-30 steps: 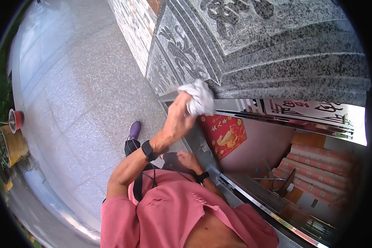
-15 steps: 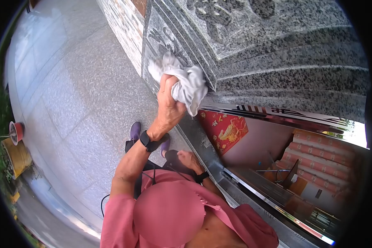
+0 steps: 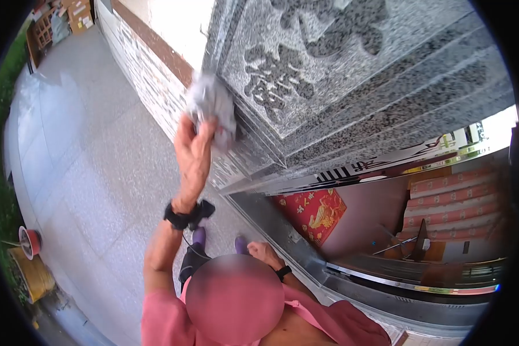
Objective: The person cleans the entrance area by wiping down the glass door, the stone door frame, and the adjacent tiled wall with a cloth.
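My left hand [image 3: 194,144] is closed on a crumpled whitish cloth [image 3: 213,109], blurred by motion. The cloth lies against the edge of a grey speckled stone pillar [image 3: 323,86] with carved characters, beside its moulded border. Down near my hip is my right hand [image 3: 263,252], its fingers curled in; whether anything is inside them is hidden.
Paved floor [image 3: 121,155] runs along a pale brick-patterned wall [image 3: 144,75]. On my right is a doorway with a metal threshold [image 3: 386,282] and a red poster [image 3: 317,216]. A red pot [image 3: 30,242] stands far left; cardboard boxes [image 3: 79,14] are at the back.
My left hand has moved the cloth left and slightly up along the pillar's edge. The view has shifted, bringing more wall and the boxes into sight. My right hand stays low by my hip.
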Demonstrator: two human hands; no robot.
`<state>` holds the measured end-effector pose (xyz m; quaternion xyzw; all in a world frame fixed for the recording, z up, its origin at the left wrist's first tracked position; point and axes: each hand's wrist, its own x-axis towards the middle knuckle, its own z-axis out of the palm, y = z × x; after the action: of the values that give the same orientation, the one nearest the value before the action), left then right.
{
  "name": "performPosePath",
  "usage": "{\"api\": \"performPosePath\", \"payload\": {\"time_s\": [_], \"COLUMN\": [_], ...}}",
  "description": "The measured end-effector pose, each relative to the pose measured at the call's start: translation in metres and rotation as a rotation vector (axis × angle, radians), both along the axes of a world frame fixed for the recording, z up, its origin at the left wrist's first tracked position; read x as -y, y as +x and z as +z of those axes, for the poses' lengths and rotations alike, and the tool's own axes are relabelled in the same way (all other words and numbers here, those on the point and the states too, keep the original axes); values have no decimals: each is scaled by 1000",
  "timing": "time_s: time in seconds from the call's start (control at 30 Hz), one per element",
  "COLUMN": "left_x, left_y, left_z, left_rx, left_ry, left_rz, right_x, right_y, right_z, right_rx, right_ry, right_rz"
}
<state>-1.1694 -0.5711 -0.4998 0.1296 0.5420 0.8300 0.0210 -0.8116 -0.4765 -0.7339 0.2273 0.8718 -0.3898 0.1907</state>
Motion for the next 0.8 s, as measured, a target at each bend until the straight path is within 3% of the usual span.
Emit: {"api": "performPosePath", "payload": {"time_s": [0.03, 0.13, 0.23, 0.33, 0.37, 0.43, 0.5, 0.6, 0.73, 0.8], "left_x": [0, -4, -33, -50, -51, -45, -46, -29, -7, 6], "left_y": [-16, -54, -78, -71, -69, -57, -53, -27, 17, 28], "left_z": [40, 149, 209, 219, 210, 168, 130, 69, -7, -23], "left_rx": [-114, -687, -1122, -1265, -1280, -1229, -1224, -1164, -876, -544], "left_ry": [65, -77, -14, 68, 94, -250, -200, -378, -626, -552], "left_rz": [30, 320, 358, 478, 499, 482, 406, 233, -70, -183], "right_x": [5, 16, 25, 35, 37, 40, 42, 38, 28, 27], "right_y": [-2, -10, -15, -13, -12, -8, 5, 0, -20, -33], "right_z": [-2, -2, -3, -9, -7, -3, -16, -23, -18, -17], "right_rx": [-23, -70, -57, -36, -50, -13, -7, 5, 9, -30], "right_ry": [8, 3, -5, -13, -21, -34, -23, -11, -37, -55], "right_rz": [8, 23, -6, 4, 24, 21, 54, 110, 149, 142]}}
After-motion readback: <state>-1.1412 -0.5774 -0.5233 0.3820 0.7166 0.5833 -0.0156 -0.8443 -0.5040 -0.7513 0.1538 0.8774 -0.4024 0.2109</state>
